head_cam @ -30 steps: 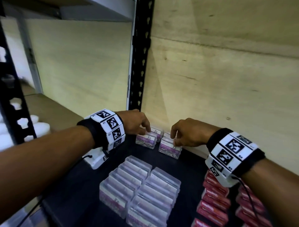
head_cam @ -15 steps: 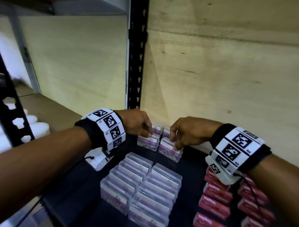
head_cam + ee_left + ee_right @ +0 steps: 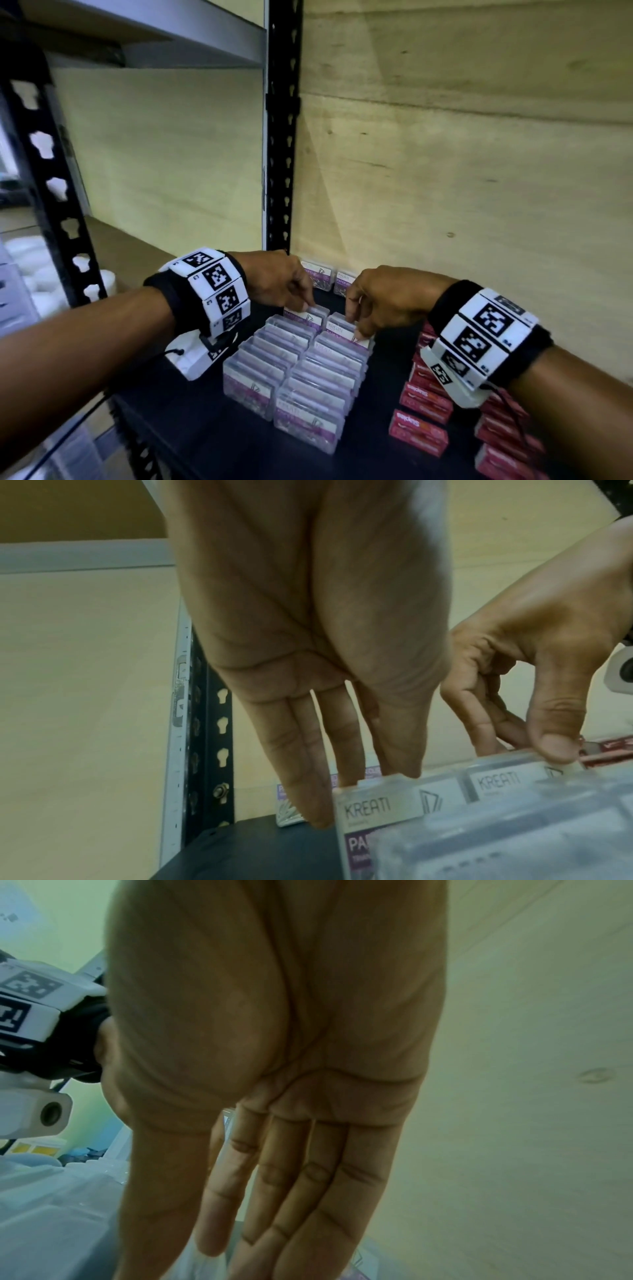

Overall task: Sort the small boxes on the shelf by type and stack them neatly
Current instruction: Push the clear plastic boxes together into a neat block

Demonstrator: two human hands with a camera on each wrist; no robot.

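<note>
Two clear paper-clip boxes sit at the far end of the two rows of clear boxes (image 3: 301, 370) on the dark shelf (image 3: 191, 428). The left box (image 3: 306, 317) is in the left hand's (image 3: 277, 279) grip, thumb on the near face and fingers (image 3: 308, 764) down behind it, as the left wrist view shows, with "KREATI" readable on the label. Right beside it, the right box (image 3: 346, 330) is pinched by the right hand (image 3: 383, 301), thumb on its near top edge and fingers behind. Both grips are grasping, each on its own box, the two hands nearly touching. Beyond the fingertips, two more paper-clip boxes (image 3: 323, 275) stand against the plywood back wall (image 3: 462, 171), apart from the rows. Under the right wrist and nearer, red staple boxes (image 3: 419, 431) lie in rows. Left of the left grip, a black slotted upright (image 3: 282, 137) rises at the shelf's back corner.
</note>
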